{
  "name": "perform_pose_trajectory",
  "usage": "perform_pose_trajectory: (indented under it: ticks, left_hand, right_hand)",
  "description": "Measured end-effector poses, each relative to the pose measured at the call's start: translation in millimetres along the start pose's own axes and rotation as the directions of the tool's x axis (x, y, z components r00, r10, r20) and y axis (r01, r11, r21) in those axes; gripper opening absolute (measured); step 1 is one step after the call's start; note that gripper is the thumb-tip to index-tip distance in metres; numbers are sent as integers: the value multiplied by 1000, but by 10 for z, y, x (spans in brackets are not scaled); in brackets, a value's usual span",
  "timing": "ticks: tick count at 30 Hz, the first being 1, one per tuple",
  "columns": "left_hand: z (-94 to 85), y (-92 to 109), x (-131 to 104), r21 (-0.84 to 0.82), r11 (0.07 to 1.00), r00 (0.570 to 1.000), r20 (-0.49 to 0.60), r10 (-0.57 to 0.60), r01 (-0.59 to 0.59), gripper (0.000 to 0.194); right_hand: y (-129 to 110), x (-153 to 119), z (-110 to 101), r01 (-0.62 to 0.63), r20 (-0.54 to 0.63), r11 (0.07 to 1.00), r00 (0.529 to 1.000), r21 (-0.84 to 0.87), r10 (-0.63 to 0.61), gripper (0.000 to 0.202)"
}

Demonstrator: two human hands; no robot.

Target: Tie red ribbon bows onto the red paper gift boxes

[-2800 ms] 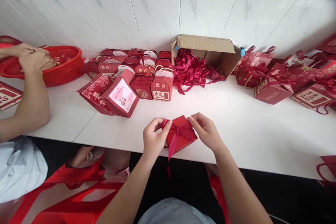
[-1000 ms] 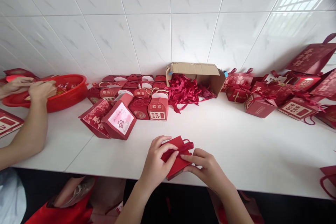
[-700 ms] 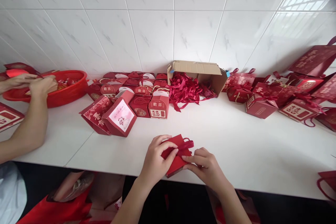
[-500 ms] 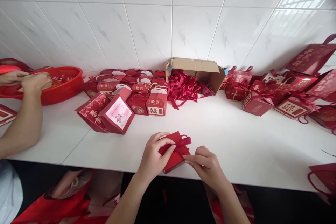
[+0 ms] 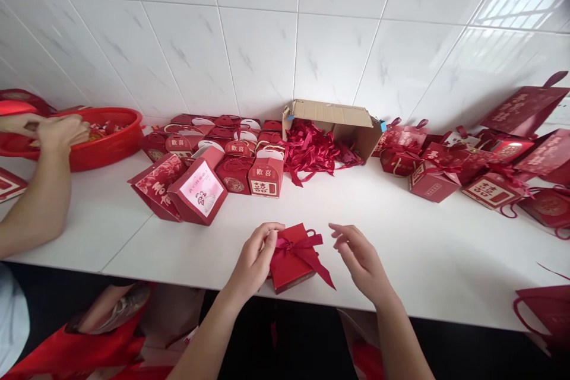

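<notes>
A small red gift box [image 5: 290, 273] sits close to the front edge of the white table, a dark red ribbon bow [image 5: 297, 246] tied across its top. One ribbon tail hangs over the box's right side. My left hand [image 5: 255, 258] grips the left side of the box, thumb on the upper edge near the bow. To the right of the box, apart from it, my right hand [image 5: 357, 258] hovers with fingers spread and nothing in them.
A cardboard box [image 5: 332, 111] on its side spills red ribbons [image 5: 312, 148] by the wall. Red gift boxes [image 5: 266, 181] stand left of it, more boxes [image 5: 434, 184] on the right. At far left another person's hands [image 5: 56, 130] are over a red basin [image 5: 107, 148].
My right hand has let go of the ribbon and moved up and right, away from the box. My left hand has slid from the bow to the box's left side.
</notes>
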State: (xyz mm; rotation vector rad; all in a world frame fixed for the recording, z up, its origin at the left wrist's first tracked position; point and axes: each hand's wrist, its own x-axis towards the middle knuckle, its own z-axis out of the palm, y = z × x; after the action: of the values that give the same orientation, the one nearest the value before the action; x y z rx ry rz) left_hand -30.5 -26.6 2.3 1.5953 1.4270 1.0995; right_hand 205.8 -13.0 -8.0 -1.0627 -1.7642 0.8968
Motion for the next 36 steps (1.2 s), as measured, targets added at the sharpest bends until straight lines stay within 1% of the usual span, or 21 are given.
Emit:
perform_pose_trajectory:
  ticks: [1,3,5,8,11,14,17,20,22,25,29,33,36]
  left_hand:
    - [-32,-2,0,-24,999,1000,11,-29,29,32]
    - [-92,-10,6,-22,999,999,40,-32,33,28]
    - [-137,-21,22,17,1000,996,84,3,-4,22]
    - [-172,-33,61,44,997,989,142,51,-58,22]
    - [-182,-32,110,42,996,979,189,75,-85,24]
    - [-178,-19,158,46,993,968,233,94,-107,22]
    - [-165,-4,192,54,992,964,247,95,-112,15]
    - [-146,12,205,63,993,965,247,84,-103,17]
    - [-132,20,205,63,993,967,244,78,-96,16]
    - [-111,16,202,51,994,970,227,87,-101,22]
    - [-78,-6,199,22,995,974,206,95,-102,25]
    - [-48,8,198,-4,998,973,219,68,-69,24]
    - [-39,42,203,-12,998,976,208,58,-57,26]
  right_hand:
    - [12,65,29,-47,17,999,999,28,46,35]
    - [29,167,95,-123,96,989,989,85,114,37]
    - [32,226,159,-157,171,978,976,134,134,35]
    - [7,258,226,-168,218,969,968,182,126,29]
    - [-47,278,251,-170,225,972,966,164,131,24]
    - [-123,320,257,-146,239,988,963,59,128,25]
    - [-182,371,265,-95,263,995,960,-24,98,21]
    - [-185,396,280,-74,268,996,960,-47,84,14]
    - [-159,390,294,-64,275,997,959,-38,72,11]
    - [-107,361,312,-51,282,999,958,-15,54,9]
    - [-53,328,310,-68,275,997,960,45,53,11]
    - [-20,317,285,-71,248,993,968,99,44,13]
    - [-8,308,283,-80,229,987,972,138,47,14]
